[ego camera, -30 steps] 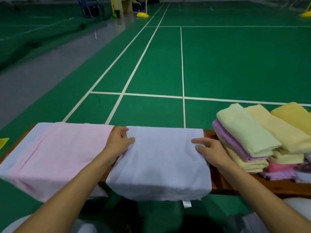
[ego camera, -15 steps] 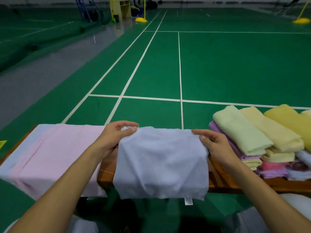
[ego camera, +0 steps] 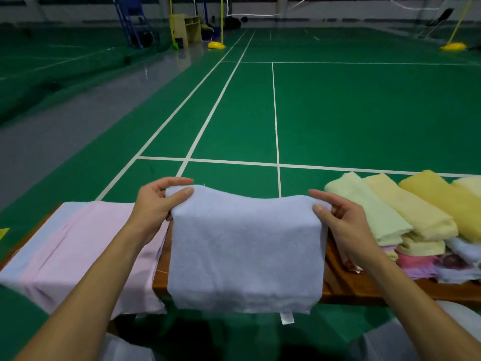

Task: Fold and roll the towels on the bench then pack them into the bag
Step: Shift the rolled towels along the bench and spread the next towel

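Head camera, looking down over a wooden bench (ego camera: 346,287) at the edge of a green badminton court (ego camera: 364,113): a person holds a pale blue towel (ego camera: 244,251) up in front of the bench by its two upper corners. The left hand (ego camera: 156,204) pinches the left corner, thumb on the near face and fingers curled over the top edge; the right hand (ego camera: 338,217) grasps the right corner the same way, thumb pressed to the front. The cloth sags a little between the two grips and hangs down past the bench's front edge, a small white label (ego camera: 287,318) dangling from its lower hem.

To the left, a pink towel (ego camera: 86,251) lies spread flat over the bench top and droops over the near side, touching a lighter sheet beneath it. To the right sits a stack of folded towels (ego camera: 406,220), pale green and yellow on top, with pink, lilac and white layers below.

White court lines (ego camera: 276,126) run away across the floor. In the far background stand yellow net-post bases (ego camera: 216,45) and a blue frame (ego camera: 132,24). The bag cannot be made out anywhere in this view.
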Demonstrator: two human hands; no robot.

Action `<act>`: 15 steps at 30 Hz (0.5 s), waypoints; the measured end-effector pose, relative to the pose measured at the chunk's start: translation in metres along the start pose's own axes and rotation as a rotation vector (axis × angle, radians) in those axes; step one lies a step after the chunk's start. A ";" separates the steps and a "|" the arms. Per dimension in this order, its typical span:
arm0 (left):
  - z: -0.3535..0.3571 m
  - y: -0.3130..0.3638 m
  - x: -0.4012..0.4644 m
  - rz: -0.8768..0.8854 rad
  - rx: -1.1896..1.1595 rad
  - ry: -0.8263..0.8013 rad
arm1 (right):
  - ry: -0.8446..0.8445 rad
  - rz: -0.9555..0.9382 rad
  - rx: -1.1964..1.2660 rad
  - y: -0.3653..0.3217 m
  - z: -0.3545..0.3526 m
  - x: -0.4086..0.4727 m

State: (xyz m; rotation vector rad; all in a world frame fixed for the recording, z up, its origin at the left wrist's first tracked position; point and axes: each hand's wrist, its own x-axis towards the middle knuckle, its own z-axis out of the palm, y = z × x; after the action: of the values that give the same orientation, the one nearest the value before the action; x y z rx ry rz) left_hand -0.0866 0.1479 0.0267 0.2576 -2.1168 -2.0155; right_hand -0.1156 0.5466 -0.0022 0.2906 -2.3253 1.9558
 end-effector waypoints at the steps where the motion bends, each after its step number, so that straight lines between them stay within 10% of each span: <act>1: -0.002 0.003 0.001 0.018 0.027 -0.010 | -0.007 -0.011 -0.047 -0.001 -0.002 0.003; 15: -0.009 0.117 0.011 0.281 0.244 -0.053 | 0.080 -0.179 -0.193 -0.093 -0.030 0.041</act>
State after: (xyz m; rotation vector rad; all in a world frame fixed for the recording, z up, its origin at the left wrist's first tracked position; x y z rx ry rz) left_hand -0.0931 0.1421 0.1447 -0.0564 -2.2838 -1.6273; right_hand -0.1385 0.5576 0.1010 0.3814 -2.3253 1.6188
